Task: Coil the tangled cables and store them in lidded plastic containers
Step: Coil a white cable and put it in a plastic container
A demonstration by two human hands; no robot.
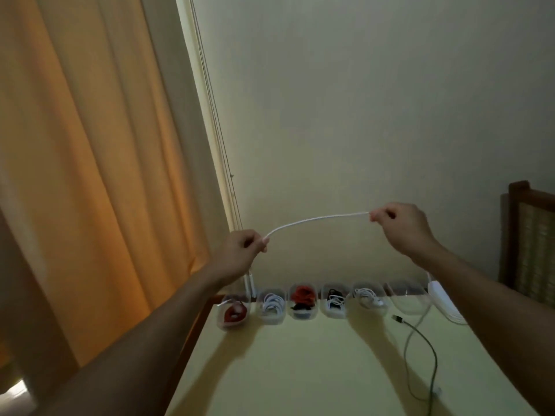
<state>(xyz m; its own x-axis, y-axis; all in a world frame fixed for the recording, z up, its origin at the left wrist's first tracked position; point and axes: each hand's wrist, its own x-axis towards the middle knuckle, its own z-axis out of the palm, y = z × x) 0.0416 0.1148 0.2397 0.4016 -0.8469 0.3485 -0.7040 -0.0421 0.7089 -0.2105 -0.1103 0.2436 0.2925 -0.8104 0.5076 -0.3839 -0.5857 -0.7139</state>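
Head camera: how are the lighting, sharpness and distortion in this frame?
Head view: dim, warm light glows through the curtain; wide-angle distortion tilts the window frame; detail is soft in the containers; arms shadow the table; the white cable between left hand and right hand reads clearly.

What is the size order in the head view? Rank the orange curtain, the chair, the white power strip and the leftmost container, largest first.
1. Orange curtain
2. Chair, only partly in frame
3. White power strip and leftmost container: these look alike and the strip is partly hidden, so they are left unranked.
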